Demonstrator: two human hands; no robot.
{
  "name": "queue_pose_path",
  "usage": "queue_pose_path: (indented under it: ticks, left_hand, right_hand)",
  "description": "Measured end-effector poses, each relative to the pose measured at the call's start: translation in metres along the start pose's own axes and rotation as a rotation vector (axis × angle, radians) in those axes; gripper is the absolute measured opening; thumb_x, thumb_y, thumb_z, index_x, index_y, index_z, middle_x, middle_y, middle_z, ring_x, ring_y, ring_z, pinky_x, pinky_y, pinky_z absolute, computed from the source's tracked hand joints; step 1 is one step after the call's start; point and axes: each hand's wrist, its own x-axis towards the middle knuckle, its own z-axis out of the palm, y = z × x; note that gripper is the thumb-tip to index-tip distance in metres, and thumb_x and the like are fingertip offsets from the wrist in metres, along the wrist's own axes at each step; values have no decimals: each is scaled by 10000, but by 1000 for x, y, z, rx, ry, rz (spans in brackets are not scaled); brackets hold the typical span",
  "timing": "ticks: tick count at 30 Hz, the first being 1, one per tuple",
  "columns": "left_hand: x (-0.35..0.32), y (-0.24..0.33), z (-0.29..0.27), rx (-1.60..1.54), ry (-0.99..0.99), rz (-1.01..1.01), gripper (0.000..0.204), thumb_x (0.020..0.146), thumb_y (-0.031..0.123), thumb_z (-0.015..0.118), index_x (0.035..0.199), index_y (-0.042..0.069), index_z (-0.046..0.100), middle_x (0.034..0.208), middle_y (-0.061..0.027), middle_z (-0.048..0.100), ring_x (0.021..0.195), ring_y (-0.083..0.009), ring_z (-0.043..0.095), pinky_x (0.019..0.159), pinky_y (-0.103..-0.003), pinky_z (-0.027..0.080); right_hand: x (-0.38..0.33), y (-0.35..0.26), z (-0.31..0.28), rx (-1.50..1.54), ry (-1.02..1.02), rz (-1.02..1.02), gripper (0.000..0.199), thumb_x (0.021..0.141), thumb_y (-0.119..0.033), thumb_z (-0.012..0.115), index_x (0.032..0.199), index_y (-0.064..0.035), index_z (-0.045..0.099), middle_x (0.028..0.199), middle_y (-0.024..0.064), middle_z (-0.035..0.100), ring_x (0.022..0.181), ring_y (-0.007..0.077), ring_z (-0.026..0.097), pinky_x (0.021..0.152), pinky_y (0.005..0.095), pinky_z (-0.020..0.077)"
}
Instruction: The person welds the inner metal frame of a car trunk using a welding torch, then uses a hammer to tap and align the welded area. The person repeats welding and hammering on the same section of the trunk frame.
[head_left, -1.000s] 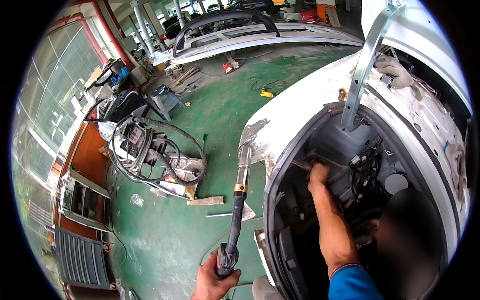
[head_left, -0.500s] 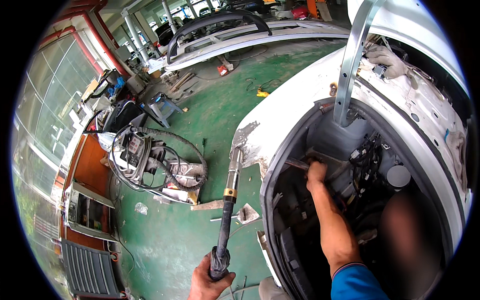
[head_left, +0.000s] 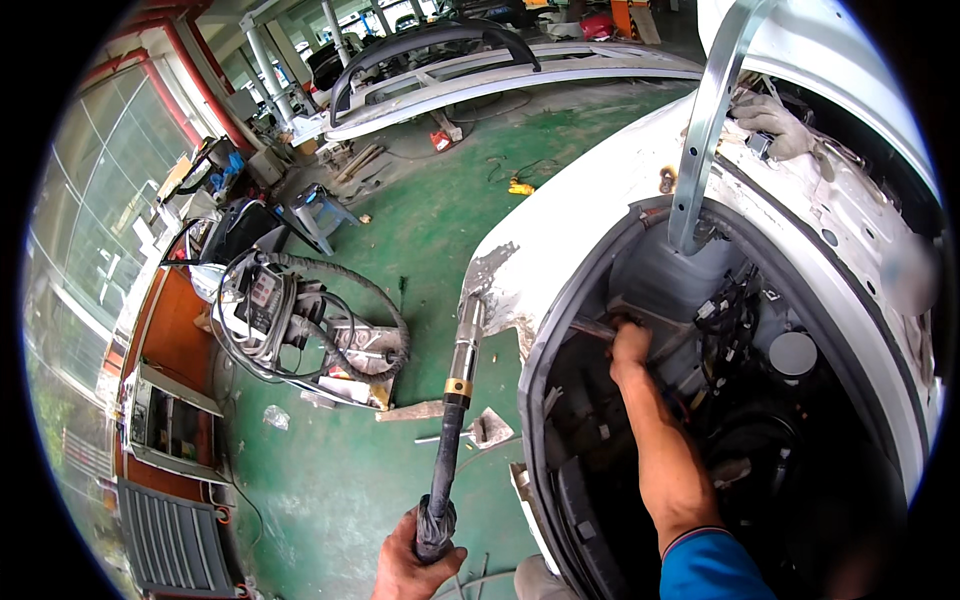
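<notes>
Head view: closest thing is the left hand (head_left: 415, 565), wrapped round the taped grip of a gun (head_left: 462, 365), holding it from the low end, I guess so the long barrel can angle up and put its tip right at the scuffed patch on the white panel (head_left: 570, 215). Right arm goes over the rim of the bay (head_left: 535, 385), probably because the other side of the panel is only reachable from inside; that hand (head_left: 629, 343) is fisted round a bar (head_left: 594, 328), though its far fingers are hidden. Past that, a metal strut (head_left: 703, 140) runs up to the raised lid (head_left: 850, 60), seemingly propping it. Farther off on the floor sits a machine (head_left: 262, 300) draped with hoses, likely parked nearby for easy reach, then a stool (head_left: 318, 213).
</notes>
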Motion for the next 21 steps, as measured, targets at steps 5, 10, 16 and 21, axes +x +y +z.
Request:
queue_pose_path:
  ticks: [5,10,16,21]
  left_hand:
    - [2,2,1,-25,-9,12,267,777,116,809,925,63,594,710,14,569,645,-103,511,607,-307,469]
    - [1,-1,-1,-40,-21,8,257,788,104,798,936,62,592,688,17,575,568,-90,516,529,-289,454]
    - [1,1,-1,-58,-32,11,237,811,78,776,949,66,584,672,19,572,512,-73,504,462,-269,421]
    - [-1,0,-4,-52,-53,11,232,818,61,766,970,60,591,670,25,568,519,-71,503,468,-270,418]
  right_hand:
    - [5,4,-3,13,-2,-11,51,826,-76,628,790,-106,648,661,3,564,453,160,463,388,341,307]
    - [-1,-1,-2,27,-15,25,55,826,-81,627,780,-108,638,652,-2,546,455,150,455,386,340,305]
    - [8,7,-5,10,-21,-9,68,836,-83,611,781,-93,650,649,-4,536,448,148,442,394,339,290]
    - [8,8,-3,40,-12,-18,72,838,-78,605,790,-84,659,641,-4,523,443,152,427,409,341,281]
